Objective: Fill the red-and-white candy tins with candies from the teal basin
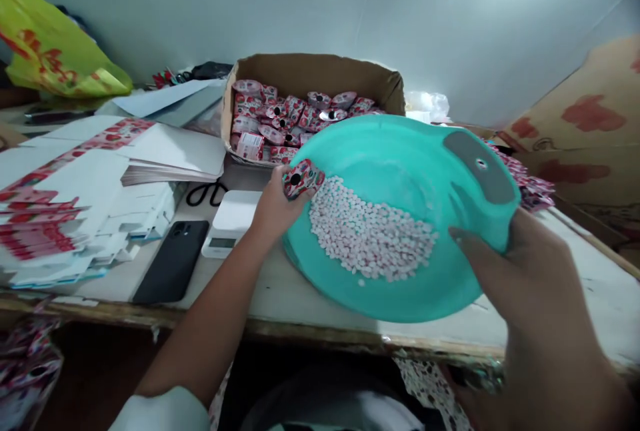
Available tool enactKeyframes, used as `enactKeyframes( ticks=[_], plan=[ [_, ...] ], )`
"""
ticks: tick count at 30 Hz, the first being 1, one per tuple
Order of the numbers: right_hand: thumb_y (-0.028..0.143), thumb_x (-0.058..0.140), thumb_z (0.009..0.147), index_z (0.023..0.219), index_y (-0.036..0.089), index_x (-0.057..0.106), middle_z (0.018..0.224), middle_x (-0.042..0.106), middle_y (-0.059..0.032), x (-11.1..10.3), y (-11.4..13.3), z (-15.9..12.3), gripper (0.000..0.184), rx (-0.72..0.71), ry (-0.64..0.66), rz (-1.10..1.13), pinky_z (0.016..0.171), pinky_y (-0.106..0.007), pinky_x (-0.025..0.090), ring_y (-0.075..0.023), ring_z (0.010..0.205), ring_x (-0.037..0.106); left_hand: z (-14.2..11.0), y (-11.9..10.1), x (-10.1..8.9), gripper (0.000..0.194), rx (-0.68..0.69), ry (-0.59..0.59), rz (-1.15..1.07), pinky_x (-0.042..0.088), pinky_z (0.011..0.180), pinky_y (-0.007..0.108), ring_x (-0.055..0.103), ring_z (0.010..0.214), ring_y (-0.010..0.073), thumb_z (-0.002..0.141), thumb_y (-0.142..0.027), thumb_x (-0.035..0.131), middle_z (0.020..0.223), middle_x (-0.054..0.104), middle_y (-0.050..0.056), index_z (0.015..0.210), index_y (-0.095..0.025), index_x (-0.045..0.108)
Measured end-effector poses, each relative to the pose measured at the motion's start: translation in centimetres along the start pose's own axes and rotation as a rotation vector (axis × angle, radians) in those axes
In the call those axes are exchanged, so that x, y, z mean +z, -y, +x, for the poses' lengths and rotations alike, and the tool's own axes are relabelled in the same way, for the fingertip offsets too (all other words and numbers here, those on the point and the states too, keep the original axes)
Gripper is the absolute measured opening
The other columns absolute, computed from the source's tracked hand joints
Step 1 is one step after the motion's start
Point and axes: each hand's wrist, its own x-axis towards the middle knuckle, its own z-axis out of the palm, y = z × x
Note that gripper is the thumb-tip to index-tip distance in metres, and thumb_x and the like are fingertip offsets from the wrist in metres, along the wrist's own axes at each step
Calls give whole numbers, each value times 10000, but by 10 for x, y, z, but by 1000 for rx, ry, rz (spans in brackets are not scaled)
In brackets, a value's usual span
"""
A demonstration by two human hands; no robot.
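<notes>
My right hand (535, 271) grips the rim of a teal plastic basin (380, 144) near its grey handle patch, thumb inside and fingers underneath. The basin is tilted, and a heap of small pale pink tablets (370, 228) lies toward its left and front side. At the basin's left edge, my left hand (283, 204) pinches a small red-and-pink printed box (303, 179) with a dark round hole facing me. That box is right by the tablets. Behind the basin, a cardboard carton (320, 68) holds many similar small printed boxes (250, 146).
Left of the basin are a white digital scale (233, 214), a dark phone (173, 261), black scissors (206, 193) and stacks of flat printed cartons (65, 184). A yellow bag (55, 44) is at the far left. Pink-red packets (533, 181) lie at right. The table's front edge (320, 334) is close.
</notes>
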Motion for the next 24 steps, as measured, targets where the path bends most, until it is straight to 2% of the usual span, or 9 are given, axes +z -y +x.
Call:
enactKeyframes(
  ticks=[4,7,9,12,15,17,18,20,24],
  plan=[
    [406,668,715,903,225,646,758,605,-2,6,-4,-2,262,2,-11,172,567,-314,421,-177,632,499,0,1,1,573,-17,15,31,539,827,381,674,976,256,786,-469,722,1094,666,67,1226,-234,442],
    [340,684,702,771,220,615,669,524,24,13,-3,-3,154,108,12,349,514,-288,366,-150,591,439,1,1,0,572,-19,39,70,532,868,400,667,1012,269,788,-463,724,1119,666,71,1235,-233,451],
    [286,704,660,741,218,632,647,496,30,16,2,-5,128,155,-57,407,494,-281,328,-134,563,397,1,2,1,564,-17,42,82,531,883,403,664,1029,273,790,-460,728,1131,665,80,1231,-228,462],
    [268,728,689,1029,265,709,811,622,2,18,10,-9,341,233,-109,562,579,-322,427,-171,658,490,1,4,3,568,-24,60,60,542,848,389,672,984,261,793,-463,729,1096,668,84,1226,-219,453],
    [241,691,670,878,232,735,709,575,-4,19,15,-12,213,245,-156,547,502,-304,402,-156,568,475,1,6,6,559,30,54,71,527,908,400,649,1052,264,790,-449,737,1143,646,82,1224,-228,462],
    [280,651,713,1083,260,740,881,659,-36,18,21,-16,381,157,-214,538,602,-359,497,-234,721,623,0,7,9,544,41,59,75,513,947,413,633,1086,267,786,-418,745,1158,636,82,1217,-228,472],
    [305,614,770,1225,276,694,1046,672,-56,17,25,-19,463,116,-147,485,701,-415,532,-307,906,665,0,8,10,540,27,71,65,515,944,416,637,1073,267,785,-406,747,1142,638,83,1213,-222,473],
    [327,569,831,1333,276,634,1209,646,-77,16,32,-23,508,63,-123,441,810,-501,532,-384,1082,644,1,10,12,546,-13,94,30,523,925,414,649,1036,262,785,-404,748,1107,647,83,1213,-212,468],
    [345,570,836,1390,223,587,1256,635,-129,20,21,-10,568,-31,-171,459,834,-583,505,-446,1114,624,2,13,12,540,-10,123,3,516,936,390,642,1070,259,780,-413,754,1152,648,78,1211,-223,490]
  ],
)
